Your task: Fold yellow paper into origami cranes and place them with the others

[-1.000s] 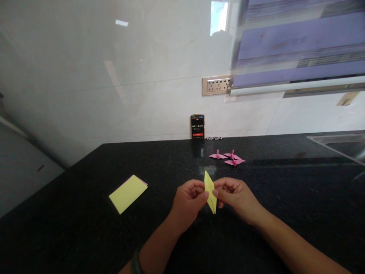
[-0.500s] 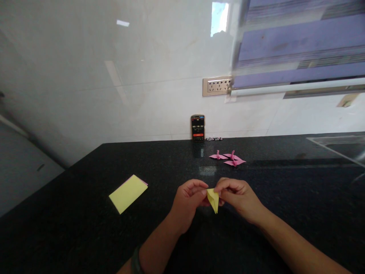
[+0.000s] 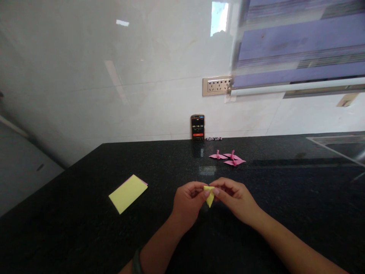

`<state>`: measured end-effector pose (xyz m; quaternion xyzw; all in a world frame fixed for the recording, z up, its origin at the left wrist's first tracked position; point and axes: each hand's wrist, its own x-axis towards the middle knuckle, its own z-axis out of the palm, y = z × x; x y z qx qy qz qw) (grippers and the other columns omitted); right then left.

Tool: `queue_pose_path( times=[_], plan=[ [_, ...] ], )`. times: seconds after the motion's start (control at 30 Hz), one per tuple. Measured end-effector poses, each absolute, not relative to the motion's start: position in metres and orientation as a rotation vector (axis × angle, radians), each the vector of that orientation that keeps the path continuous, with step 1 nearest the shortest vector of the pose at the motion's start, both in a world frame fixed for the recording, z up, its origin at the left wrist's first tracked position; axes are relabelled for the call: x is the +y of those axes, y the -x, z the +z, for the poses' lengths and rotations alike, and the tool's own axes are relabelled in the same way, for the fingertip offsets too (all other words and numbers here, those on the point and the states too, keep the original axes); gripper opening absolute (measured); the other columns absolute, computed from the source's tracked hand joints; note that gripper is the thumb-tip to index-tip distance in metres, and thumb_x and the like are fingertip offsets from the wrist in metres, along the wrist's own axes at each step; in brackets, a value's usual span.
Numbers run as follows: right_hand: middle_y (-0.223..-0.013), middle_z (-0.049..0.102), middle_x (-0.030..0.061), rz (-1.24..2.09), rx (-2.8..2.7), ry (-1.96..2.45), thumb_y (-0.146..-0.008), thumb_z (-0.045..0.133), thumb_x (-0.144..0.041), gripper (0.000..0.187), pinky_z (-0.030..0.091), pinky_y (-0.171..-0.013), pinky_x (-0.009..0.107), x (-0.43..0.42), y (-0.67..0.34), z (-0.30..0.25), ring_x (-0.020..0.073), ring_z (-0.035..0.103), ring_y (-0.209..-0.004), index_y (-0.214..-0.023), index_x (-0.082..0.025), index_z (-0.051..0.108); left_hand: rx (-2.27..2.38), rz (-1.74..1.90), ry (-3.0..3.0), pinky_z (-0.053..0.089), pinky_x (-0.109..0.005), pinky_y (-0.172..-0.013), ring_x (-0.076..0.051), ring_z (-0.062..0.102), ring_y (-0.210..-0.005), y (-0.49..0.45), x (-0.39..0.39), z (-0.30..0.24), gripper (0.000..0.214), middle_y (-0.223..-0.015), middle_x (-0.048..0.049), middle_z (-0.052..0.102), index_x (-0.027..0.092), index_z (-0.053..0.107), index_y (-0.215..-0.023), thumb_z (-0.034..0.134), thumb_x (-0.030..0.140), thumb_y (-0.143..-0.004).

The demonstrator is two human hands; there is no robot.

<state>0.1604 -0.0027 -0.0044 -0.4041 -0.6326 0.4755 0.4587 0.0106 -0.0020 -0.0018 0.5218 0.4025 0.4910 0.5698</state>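
Observation:
A small folded piece of yellow origami paper (image 3: 210, 199) is pinched between both hands, its narrow point hanging down towards me. My left hand (image 3: 189, 203) grips its left side, thumb in front and fingers behind. On the other side my right hand (image 3: 238, 198) holds the upper right edge with thumb and fingers. The fingertips hide part of the paper. Beyond the hands lie three pink paper cranes, one at the left (image 3: 218, 156), one at the back (image 3: 233, 155) and one in front (image 3: 235, 163).
A stack of yellow paper sheets (image 3: 128, 194), with a pink edge showing beneath, lies at the left on the black countertop (image 3: 80, 228). A phone (image 3: 197, 127) showing a timer leans against the wall. A sink edge (image 3: 336, 152) is at the far right.
The yellow paper has turned and moved slightly left, and less of it shows between the fingers. My right hand has shifted left, closer to my left hand.

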Motion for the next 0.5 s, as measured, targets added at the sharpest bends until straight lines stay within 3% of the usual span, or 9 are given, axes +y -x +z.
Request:
queue_pose_path(
  times=[0.33, 0.5],
  plan=[
    [-0.061, 0.051, -0.0016, 1.147, -1.592, 1.051, -0.074, 0.054, -0.030, 0.015, 0.037, -0.050, 0.021, -0.0021, -0.1579, -0.0019, 0.0091, 0.046, -0.053, -0.073, -0.016, 0.058, 1.161, 1.130, -1.462, 0.045, -0.026, -0.064, -0.018, 0.059, -0.071, -0.0090, -0.0024, -0.0093, 0.022, -0.080, -0.0062, 0.066, 0.016, 0.064, -0.087, 0.055, 0.027, -0.070],
    [-0.057, 0.048, -0.0024, 1.044, -1.659, 1.100, -0.075, 0.052, -0.028, 0.014, 0.035, -0.048, 0.020, -0.0060, -0.1580, -0.0014, 0.0092, 0.044, -0.052, -0.067, -0.016, 0.056, 1.146, 1.116, -1.492, 0.043, -0.024, -0.058, -0.015, 0.057, -0.063, -0.0086, -0.0047, -0.0065, 0.018, -0.070, -0.0036, 0.065, 0.016, 0.065, -0.079, 0.053, 0.027, -0.072]
  ],
)
